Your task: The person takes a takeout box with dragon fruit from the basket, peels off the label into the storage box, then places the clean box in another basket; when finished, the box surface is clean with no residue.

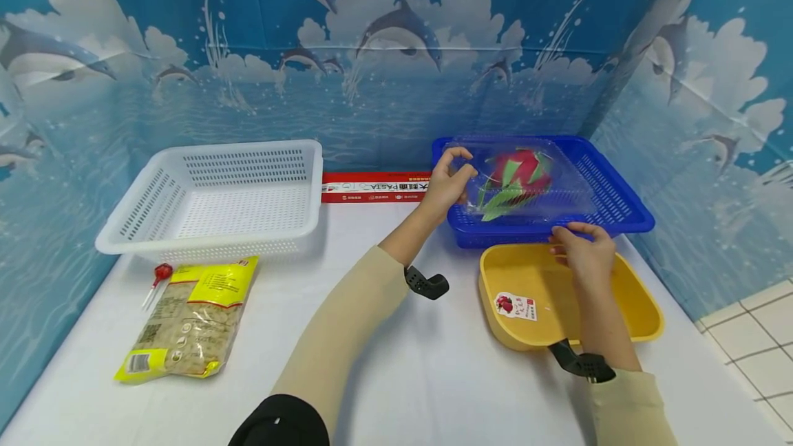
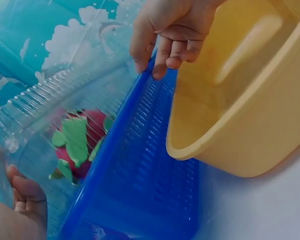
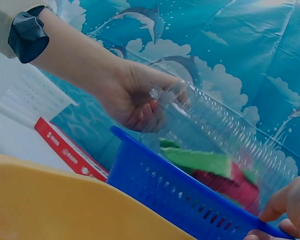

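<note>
My left hand (image 1: 450, 184) pinches the left edge of a clear plastic container (image 1: 566, 184), tilted over the blue basket (image 1: 628, 208). Through its plastic shows a red dragon fruit (image 1: 522, 172) with green leaf-like scales. At the basket's front rim, my right hand (image 1: 585, 253) has thumb and fingers on either side of the rim in the left wrist view. That hand is above a yellow basin (image 1: 526, 274), which bears a small dragon fruit label (image 1: 515, 306). In the right wrist view, the container (image 3: 215, 120) slants up from the basket (image 3: 140, 170) to my left hand (image 3: 135, 95).
A white basket (image 1: 248, 212) stands at the back left. Before it lie a red lollipop (image 1: 163, 272) and a yellow-ended noodle packet (image 1: 198, 322). A red pasta box (image 1: 374, 188) lies along the dolphin-print curtain (image 1: 384, 109), between the two baskets.
</note>
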`<act>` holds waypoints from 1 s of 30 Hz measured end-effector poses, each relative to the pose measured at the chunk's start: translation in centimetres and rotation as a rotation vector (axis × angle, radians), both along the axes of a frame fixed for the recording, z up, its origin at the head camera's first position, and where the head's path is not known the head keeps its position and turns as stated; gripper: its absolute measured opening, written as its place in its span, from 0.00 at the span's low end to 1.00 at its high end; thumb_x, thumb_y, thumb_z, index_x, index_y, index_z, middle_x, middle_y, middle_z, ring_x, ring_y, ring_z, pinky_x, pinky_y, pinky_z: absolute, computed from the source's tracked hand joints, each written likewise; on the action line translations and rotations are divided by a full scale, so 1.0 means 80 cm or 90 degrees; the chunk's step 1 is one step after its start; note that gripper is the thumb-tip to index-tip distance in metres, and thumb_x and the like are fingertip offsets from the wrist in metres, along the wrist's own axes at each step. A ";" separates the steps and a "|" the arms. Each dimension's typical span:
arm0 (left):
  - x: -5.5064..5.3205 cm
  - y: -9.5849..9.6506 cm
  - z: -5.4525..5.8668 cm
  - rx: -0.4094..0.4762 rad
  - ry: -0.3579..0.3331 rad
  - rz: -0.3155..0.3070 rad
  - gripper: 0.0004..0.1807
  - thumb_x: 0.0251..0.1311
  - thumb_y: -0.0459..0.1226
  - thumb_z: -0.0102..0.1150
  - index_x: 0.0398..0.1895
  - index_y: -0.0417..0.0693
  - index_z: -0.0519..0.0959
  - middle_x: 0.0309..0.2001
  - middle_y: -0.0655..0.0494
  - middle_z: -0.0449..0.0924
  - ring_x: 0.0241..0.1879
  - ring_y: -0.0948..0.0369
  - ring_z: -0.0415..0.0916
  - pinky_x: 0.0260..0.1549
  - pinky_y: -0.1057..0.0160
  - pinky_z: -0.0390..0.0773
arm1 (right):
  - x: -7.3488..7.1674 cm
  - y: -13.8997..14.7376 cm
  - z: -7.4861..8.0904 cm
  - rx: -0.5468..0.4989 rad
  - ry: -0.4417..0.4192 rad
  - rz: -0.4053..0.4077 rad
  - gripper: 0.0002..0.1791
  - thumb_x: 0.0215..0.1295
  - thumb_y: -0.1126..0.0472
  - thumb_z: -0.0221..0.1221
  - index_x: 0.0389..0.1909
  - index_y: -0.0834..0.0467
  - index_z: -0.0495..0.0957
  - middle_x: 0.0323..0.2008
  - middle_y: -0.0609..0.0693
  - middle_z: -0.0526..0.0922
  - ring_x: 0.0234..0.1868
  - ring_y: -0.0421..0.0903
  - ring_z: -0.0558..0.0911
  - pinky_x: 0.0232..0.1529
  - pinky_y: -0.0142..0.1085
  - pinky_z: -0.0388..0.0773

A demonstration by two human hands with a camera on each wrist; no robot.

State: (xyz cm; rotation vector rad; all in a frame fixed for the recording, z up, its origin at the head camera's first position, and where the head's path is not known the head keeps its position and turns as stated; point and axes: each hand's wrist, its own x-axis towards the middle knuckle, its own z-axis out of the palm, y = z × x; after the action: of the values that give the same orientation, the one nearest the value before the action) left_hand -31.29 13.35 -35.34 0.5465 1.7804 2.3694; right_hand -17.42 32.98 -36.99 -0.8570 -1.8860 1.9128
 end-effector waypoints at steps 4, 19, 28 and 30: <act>-0.001 0.004 0.000 -0.049 0.002 0.002 0.09 0.64 0.31 0.52 0.45 0.52 0.73 0.26 0.55 0.77 0.11 0.63 0.53 0.14 0.67 0.62 | 0.001 0.001 0.000 -0.001 -0.003 -0.002 0.12 0.66 0.59 0.62 0.42 0.52 0.68 0.24 0.42 0.81 0.22 0.41 0.82 0.27 0.28 0.80; -0.011 0.012 -0.001 -0.182 0.011 -0.005 0.15 0.66 0.35 0.51 0.55 0.46 0.71 0.11 0.60 0.58 0.09 0.65 0.49 0.10 0.67 0.56 | 0.000 -0.003 0.000 0.024 -0.020 -0.006 0.12 0.66 0.57 0.61 0.43 0.51 0.68 0.28 0.43 0.80 0.25 0.42 0.82 0.28 0.28 0.80; -0.017 0.020 0.005 -0.296 -0.012 -0.017 0.15 0.69 0.39 0.51 0.57 0.56 0.71 0.29 0.56 0.76 0.10 0.64 0.52 0.12 0.66 0.59 | -0.001 -0.001 -0.001 0.019 -0.012 -0.016 0.12 0.66 0.58 0.62 0.42 0.51 0.68 0.27 0.43 0.80 0.23 0.41 0.82 0.26 0.28 0.80; -0.018 0.023 0.006 -0.318 -0.010 -0.025 0.16 0.69 0.40 0.51 0.58 0.58 0.70 0.27 0.57 0.73 0.10 0.64 0.52 0.12 0.66 0.59 | -0.001 -0.002 -0.002 0.022 -0.014 -0.019 0.12 0.66 0.58 0.62 0.42 0.51 0.67 0.27 0.43 0.80 0.23 0.40 0.82 0.26 0.28 0.80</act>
State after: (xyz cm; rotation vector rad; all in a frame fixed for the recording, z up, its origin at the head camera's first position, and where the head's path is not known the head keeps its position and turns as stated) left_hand -32.75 15.17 -34.88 0.4797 2.2170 1.7886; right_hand -17.52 32.83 -37.12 -0.8943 -1.9026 1.8556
